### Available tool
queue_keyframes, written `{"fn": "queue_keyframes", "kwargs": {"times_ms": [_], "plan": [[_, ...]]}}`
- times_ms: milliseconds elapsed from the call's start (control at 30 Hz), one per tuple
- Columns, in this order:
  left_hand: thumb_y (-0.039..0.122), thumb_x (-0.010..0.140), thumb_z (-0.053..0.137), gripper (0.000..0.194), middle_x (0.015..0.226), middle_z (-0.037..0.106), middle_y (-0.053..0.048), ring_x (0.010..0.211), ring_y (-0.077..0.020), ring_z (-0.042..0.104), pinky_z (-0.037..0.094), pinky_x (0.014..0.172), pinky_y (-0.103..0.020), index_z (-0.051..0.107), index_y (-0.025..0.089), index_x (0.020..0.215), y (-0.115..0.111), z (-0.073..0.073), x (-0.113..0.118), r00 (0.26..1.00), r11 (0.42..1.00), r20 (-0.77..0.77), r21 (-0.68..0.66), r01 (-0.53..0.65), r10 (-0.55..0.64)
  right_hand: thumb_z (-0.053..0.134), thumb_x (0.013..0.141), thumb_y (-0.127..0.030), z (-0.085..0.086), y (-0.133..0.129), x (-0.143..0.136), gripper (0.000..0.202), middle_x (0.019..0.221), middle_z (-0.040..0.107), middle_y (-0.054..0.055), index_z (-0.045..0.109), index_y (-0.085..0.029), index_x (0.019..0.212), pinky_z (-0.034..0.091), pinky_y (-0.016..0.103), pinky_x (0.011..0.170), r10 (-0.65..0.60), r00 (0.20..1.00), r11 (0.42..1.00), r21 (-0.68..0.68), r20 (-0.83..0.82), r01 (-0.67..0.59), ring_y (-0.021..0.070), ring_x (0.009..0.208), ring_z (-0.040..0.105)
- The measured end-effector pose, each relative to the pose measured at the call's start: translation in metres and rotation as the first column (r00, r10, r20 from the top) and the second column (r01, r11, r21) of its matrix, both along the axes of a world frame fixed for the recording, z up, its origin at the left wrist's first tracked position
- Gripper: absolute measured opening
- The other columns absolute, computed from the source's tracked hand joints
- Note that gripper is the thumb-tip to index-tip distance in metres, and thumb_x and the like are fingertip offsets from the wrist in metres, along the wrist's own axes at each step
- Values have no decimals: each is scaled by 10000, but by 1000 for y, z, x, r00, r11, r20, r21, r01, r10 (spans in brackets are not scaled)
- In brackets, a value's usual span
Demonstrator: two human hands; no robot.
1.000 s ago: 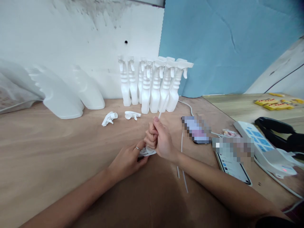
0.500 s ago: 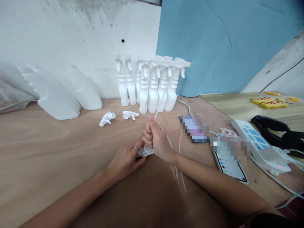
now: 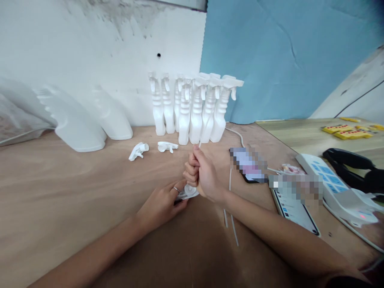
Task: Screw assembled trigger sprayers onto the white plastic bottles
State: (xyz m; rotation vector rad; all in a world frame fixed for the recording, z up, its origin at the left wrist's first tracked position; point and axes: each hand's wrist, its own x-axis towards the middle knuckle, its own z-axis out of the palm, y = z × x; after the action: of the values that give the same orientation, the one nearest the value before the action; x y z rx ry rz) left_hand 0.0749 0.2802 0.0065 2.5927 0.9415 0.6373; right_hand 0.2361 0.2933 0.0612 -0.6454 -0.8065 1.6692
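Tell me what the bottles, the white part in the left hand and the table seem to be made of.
Bottles: likely plastic, smooth with a soft sheen, judging by the moulded ridges.
Part: probably plastic too, from its moulded round rim, though it is partly hidden.
Table: matte wood or wood-look board; faint grain shows, but it could be printed.

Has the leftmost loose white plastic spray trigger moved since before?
No, the white plastic spray trigger lies where it did, below and left of the round black wall hole.

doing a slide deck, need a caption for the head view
Left hand holding a white sprayer head, right hand gripping a thin white tube, trigger spray bottles standing behind.
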Motion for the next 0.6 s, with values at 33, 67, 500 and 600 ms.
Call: {"fn": "queue_keyframes", "kwargs": {"times_ms": [33,67,500,600], "plan": [[204,895,570,260,994,698,-40,786,-193,669,477,663,-267,548,209,1154,0,0,1,1000,1000,3,-7,-4,4,640,833,-648,0,1,1,621,466,159,-124,249,-227,597,50,165,338,-3,1000,1000,-10,-4,3,44,387,68],[203,895,570,248,986,698,-39,786,-192,669,477,666,-266,555,208,1142,0,1,1,1000,1000,8,-13,-7,7,638,835,-647,1,1,2,622,465,159,-123,246,-227,596,48,167,340,-4,1000,1000,-14,-6,4,45,388,67],[213,899,577,237,993,694,-43,802,-194,674,503,684,-277,574,201,1136,-1,3,2,1000,999,-9,-39,-31,30,614,850,-656,-3,1,-2,624,455,173,-120,253,-227,578,44,182,343,26,1000,998,60,0,-26,43,367,88],[232,892,580,201,932,688,-37,728,-183,661,509,659,-275,587,197,1090,0,0,1,999,999,-16,-2,-33,33,607,849,-667,-4,-3,-5,611,465,190,-117,290,-223,573,65,188,352,25,997,991,130,71,-34,39,369,118]]}}
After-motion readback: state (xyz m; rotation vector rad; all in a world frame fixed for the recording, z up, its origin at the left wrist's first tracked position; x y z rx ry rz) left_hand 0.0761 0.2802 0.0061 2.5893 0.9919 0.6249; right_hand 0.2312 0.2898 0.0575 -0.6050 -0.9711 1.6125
